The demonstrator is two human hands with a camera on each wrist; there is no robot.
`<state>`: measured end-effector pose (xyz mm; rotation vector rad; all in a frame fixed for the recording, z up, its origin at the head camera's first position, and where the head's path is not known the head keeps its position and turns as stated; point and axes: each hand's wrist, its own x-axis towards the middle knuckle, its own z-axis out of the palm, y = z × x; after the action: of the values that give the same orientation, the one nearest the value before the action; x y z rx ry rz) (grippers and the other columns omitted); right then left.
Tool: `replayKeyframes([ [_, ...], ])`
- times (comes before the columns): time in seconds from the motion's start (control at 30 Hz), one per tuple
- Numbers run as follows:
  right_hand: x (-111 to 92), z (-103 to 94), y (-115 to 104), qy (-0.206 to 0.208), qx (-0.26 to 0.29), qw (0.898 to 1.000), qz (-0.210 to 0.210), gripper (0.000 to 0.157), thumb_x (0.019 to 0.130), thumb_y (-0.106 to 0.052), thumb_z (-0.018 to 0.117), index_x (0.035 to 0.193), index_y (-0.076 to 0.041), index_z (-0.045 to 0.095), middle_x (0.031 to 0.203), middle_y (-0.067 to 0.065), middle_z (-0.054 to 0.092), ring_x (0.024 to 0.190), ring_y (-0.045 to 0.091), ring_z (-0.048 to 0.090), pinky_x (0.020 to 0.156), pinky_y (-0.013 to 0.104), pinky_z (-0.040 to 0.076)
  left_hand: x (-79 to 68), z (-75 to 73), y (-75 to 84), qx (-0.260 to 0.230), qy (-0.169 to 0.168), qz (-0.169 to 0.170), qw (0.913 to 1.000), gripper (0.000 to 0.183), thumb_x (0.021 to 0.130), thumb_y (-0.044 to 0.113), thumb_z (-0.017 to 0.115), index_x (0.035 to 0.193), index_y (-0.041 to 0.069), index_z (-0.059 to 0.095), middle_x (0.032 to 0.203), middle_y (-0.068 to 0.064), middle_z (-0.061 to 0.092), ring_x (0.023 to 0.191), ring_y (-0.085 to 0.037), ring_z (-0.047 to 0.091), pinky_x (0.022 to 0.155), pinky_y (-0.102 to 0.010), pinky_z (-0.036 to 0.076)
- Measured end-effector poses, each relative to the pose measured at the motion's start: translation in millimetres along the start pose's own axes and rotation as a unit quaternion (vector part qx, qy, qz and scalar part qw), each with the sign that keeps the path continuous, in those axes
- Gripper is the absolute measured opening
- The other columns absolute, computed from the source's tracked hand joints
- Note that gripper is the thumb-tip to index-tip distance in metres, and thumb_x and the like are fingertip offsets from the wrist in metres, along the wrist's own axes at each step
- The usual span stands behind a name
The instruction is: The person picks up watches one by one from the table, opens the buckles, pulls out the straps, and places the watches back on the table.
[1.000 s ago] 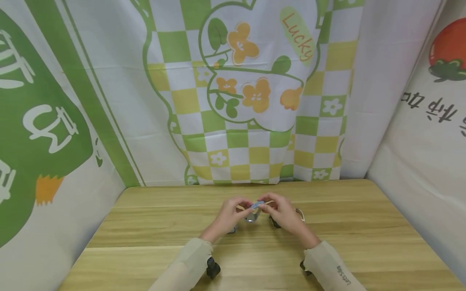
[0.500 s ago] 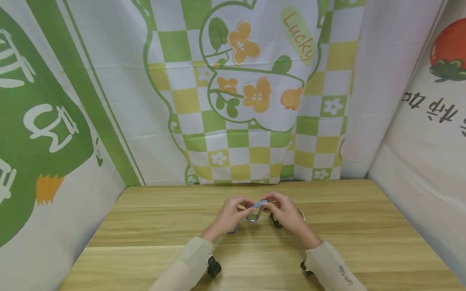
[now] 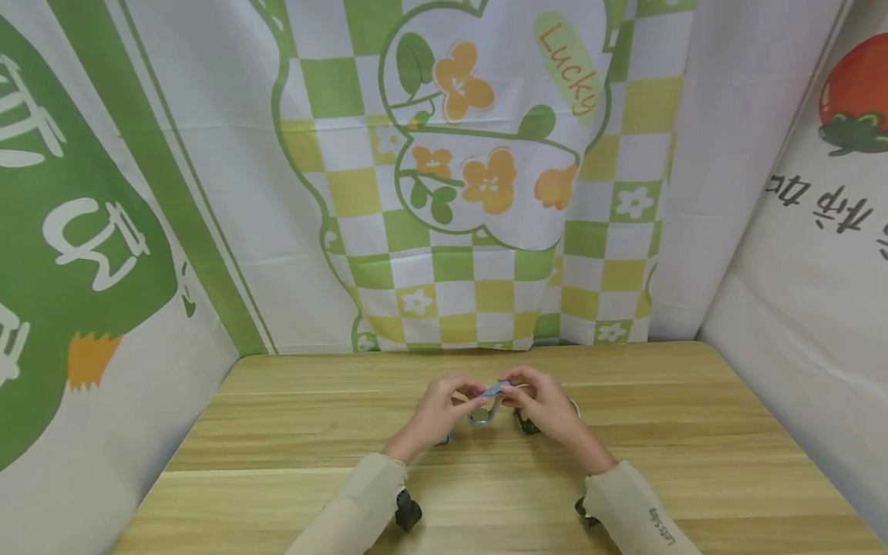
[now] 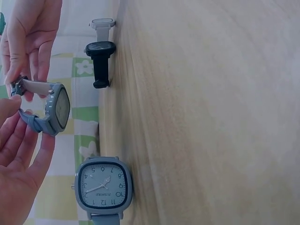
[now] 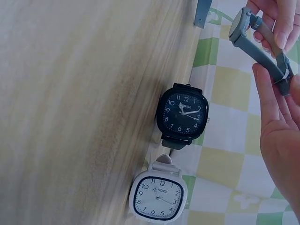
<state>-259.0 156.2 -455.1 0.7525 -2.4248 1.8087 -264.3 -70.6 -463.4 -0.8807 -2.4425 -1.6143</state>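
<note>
Both hands hold a grey-blue wristwatch (image 4: 58, 110) a little above the table, its strap bent into a loop and its face hanging below the fingers. The left hand (image 3: 433, 408) pinches one side of the strap. With thumb and fingers, the right hand (image 3: 544, 405) grips the strap near the metal buckle (image 5: 286, 74). Whether the buckle is fastened is hard to tell. Below the left hand, another grey-blue watch (image 4: 103, 185) stands on the table. A black watch (image 5: 183, 115) and a white watch (image 5: 159, 197) stand by the right hand, partly hidden by it in the head view.
The wooden table (image 3: 312, 493) reaches back to a green-and-yellow checked cloth (image 3: 458, 301). White printed cloths hang at the left and right sides. Dark wrist-worn devices (image 3: 408, 510) sit at the sleeve cuffs.
Both hands have shifted very slightly to the right with the held watch, and the strap between their fingers has turned a little. The other watches stay in place.
</note>
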Motion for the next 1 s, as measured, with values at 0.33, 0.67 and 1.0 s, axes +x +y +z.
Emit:
replayKeyframes([
  [0.33, 0.4, 1.4, 1.6, -0.012, -0.039, 0.999, -0.018, 0.021, 0.105, -0.003, 0.063, 0.121, 0.011, 0.066, 0.112, 0.025, 0.069, 0.097, 0.04, 0.077, 0.087, 0.05, 0.063, -0.8, 2.3, 2.1, -0.01, -0.005, -0.006, 0.9999, 0.013, 0.099, 0.008, 0.074, 0.109, -0.001, 0.075, 0.106, -0.012, 0.074, 0.098, -0.025, 0.069, 0.082, -0.03, 0.063],
  [0.67, -0.2, 2.0, 1.4, -0.008, -0.02, 1.0, -0.006, 0.019, 0.105, 0.001, 0.061, 0.12, 0.012, 0.066, 0.111, 0.025, 0.068, 0.098, 0.038, 0.077, 0.086, 0.034, 0.064, 0.1, 2.3, 0.9, -0.002, -0.007, -0.007, 0.9999, 0.014, 0.099, 0.007, 0.074, 0.109, -0.002, 0.075, 0.106, -0.011, 0.074, 0.099, -0.024, 0.07, 0.082, -0.027, 0.062],
  [1.0, 0.5, 0.4, 0.0, 0.014, 0.018, 1.0, -0.007, 0.02, 0.105, 0.005, 0.059, 0.12, 0.018, 0.062, 0.113, 0.031, 0.069, 0.1, 0.036, 0.076, 0.089, 0.044, 0.062, 0.4, 1.3, -1.6, -0.004, 0.001, -0.007, 1.0, 0.013, 0.098, 0.006, 0.075, 0.108, -0.002, 0.075, 0.102, -0.014, 0.075, 0.093, -0.023, 0.072, 0.077, -0.026, 0.063],
])
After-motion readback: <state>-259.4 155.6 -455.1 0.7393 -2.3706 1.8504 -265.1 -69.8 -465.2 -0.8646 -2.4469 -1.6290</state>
